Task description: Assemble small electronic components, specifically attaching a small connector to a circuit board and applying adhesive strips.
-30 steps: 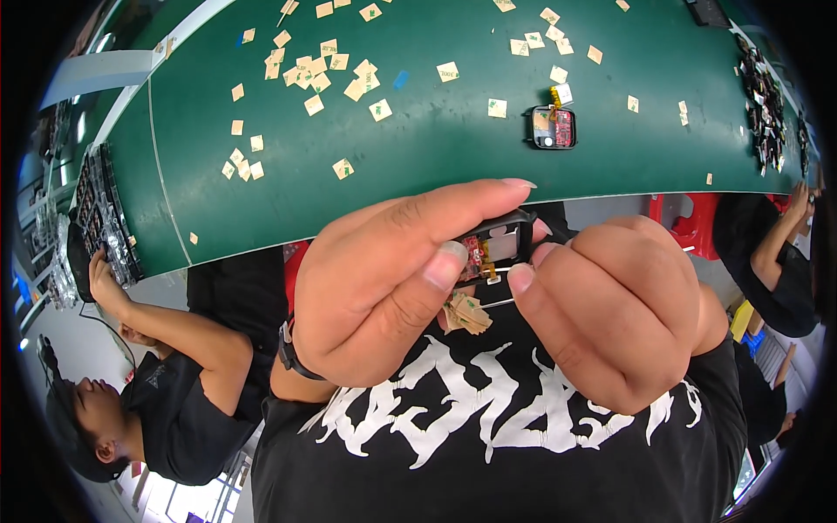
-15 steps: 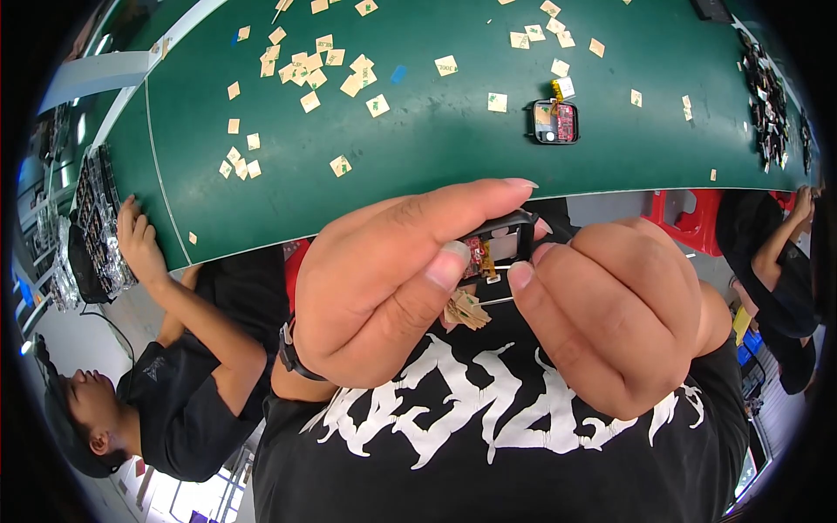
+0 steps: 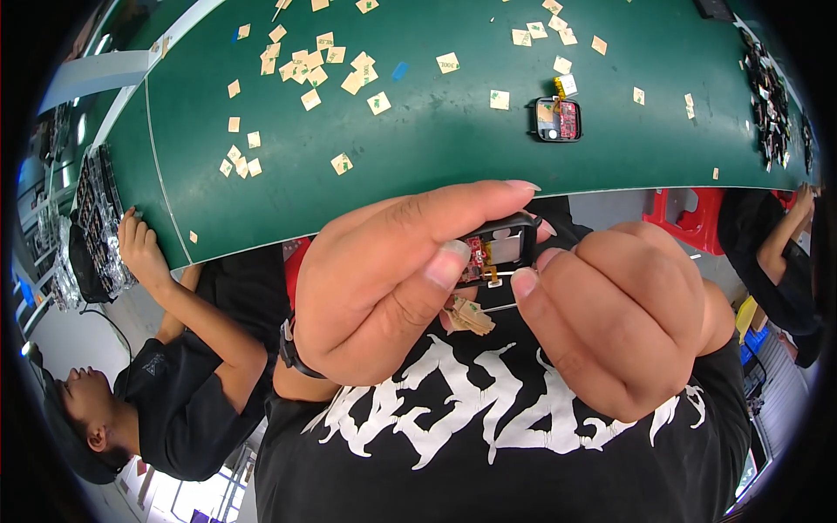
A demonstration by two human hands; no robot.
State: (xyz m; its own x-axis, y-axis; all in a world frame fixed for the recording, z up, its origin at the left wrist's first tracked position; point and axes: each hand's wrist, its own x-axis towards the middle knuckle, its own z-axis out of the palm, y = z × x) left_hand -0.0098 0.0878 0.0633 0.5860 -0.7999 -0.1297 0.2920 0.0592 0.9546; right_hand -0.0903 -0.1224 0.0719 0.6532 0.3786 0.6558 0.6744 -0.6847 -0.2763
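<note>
My left hand [image 3: 384,288] grips a black smartwatch casing [image 3: 528,244] between thumb and fingers, just past the bench's near edge. The casing's open side shows a red circuit board [image 3: 475,254], a silvery flat part [image 3: 504,251] and a thin yellow-orange flex strip. Below the casing, a bundle of beige adhesive squares [image 3: 471,317] sticks out under the same hand. My right hand [image 3: 619,318] is closed, its thumb and forefinger tips pinched close to the casing's right edge. Anything between those tips is too small or hidden to make out.
Beige squares [image 3: 447,63] lie scattered over the green bench [image 3: 418,122]. Another open casing [image 3: 558,120] with a red board and a small battery [image 3: 566,84] rests on it. Dark parts [image 3: 769,113] are heaped at the far right. People sit on both sides; a red stool [image 3: 684,213] stands rightward.
The casing's inside shows more fully now, with the silvery part and flex strip in plainer sight. My right fingertips have shifted very slightly right. My left hand keeps its hold.
</note>
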